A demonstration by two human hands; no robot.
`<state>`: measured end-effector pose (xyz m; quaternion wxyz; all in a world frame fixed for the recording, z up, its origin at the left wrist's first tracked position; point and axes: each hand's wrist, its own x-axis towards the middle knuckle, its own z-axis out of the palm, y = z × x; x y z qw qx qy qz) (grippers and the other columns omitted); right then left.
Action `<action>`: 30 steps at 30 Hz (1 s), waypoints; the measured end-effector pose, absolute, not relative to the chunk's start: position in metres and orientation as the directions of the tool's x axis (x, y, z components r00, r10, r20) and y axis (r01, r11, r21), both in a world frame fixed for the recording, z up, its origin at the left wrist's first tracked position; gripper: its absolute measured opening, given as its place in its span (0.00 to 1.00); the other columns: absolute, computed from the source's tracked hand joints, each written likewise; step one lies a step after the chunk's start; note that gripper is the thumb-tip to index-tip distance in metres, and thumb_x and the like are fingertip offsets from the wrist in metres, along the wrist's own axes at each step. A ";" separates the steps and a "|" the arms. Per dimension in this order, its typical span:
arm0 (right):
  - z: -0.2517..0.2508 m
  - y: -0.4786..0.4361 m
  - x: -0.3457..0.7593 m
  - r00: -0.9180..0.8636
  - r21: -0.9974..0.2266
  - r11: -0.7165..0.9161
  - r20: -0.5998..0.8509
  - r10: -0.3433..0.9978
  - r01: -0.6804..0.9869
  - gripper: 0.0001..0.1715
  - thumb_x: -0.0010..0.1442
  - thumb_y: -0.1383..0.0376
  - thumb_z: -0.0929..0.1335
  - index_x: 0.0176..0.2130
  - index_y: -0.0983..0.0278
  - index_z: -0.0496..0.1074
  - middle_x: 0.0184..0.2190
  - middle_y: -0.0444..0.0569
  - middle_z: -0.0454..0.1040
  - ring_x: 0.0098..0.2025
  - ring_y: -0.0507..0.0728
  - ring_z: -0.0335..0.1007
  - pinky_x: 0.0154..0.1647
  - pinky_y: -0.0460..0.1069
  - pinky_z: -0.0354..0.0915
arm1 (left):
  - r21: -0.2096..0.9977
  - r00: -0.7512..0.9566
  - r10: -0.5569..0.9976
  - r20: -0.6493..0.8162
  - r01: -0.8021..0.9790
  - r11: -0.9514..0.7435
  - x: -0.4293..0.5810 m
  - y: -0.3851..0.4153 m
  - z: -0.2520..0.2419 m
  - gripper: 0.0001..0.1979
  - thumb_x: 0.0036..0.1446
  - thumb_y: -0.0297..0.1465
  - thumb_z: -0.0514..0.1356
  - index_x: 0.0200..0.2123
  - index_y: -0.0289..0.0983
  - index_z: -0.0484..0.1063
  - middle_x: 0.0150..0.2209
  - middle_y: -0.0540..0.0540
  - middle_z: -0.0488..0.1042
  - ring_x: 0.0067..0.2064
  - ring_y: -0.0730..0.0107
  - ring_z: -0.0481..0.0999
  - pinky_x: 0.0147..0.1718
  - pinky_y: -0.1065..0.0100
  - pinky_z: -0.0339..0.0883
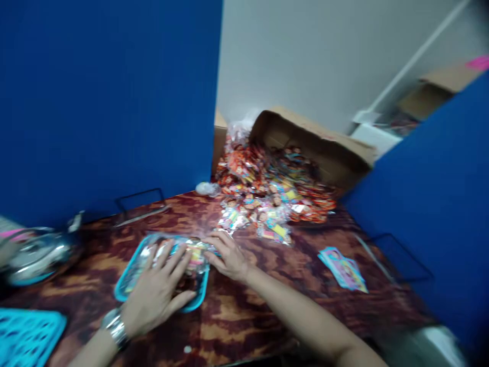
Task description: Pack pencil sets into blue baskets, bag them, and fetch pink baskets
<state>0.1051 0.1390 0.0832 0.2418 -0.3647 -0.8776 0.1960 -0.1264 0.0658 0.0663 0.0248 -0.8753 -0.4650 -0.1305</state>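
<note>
A small light-blue plastic basket [121, 288] filled with clear-wrapped packets [196, 254] sits on the brown patterned table. My left hand [160, 290], with a metal watch on its wrist, lies over the basket, fingers spread flat on the packets. At the basket's right rim is my right hand [228, 256]; its thumb and fingers close around the end of a shiny packet. Blur hides the exact grip. Beyond the hands, a large heap of similar colourful packets [275, 193] spills across the table from an open cardboard box [317, 137].
Blue partitions [107, 102] stand left and right, with wire brackets [141, 204] near their bases. Printed cards [343, 270] lie on the right. Another blue basket [30, 334] is at lower left, below a filled one [42, 257] beside a person's partly visible hand.
</note>
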 end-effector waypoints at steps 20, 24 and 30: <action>0.095 0.142 0.216 0.008 0.139 0.039 -0.323 0.946 0.990 0.24 0.63 0.54 0.59 0.58 0.54 0.61 0.50 0.56 0.69 0.50 0.64 0.67 0.42 0.56 0.65 | 0.074 0.540 0.773 0.334 0.802 -0.592 -0.130 0.072 0.060 0.38 0.50 0.53 0.56 0.61 0.40 0.58 0.60 0.43 0.64 0.62 0.43 0.55 0.61 0.45 0.39; 0.097 0.172 0.220 0.013 0.129 0.031 -0.325 0.946 0.991 0.27 0.60 0.52 0.63 0.56 0.60 0.63 0.50 0.59 0.69 0.52 0.65 0.66 0.43 0.55 0.65 | 0.093 0.531 0.777 0.337 0.803 -0.589 -0.130 0.072 0.061 0.39 0.50 0.52 0.56 0.61 0.39 0.56 0.61 0.43 0.64 0.62 0.44 0.55 0.62 0.46 0.39; 0.098 0.192 0.239 -0.023 0.105 0.072 -0.408 0.913 0.992 0.17 0.59 0.57 0.65 0.48 0.57 0.70 0.42 0.52 0.76 0.44 0.60 0.72 0.40 0.50 0.64 | 0.088 0.525 0.779 0.343 0.808 -0.583 -0.131 0.071 0.059 0.37 0.51 0.51 0.56 0.60 0.38 0.59 0.61 0.42 0.63 0.63 0.44 0.53 0.62 0.46 0.38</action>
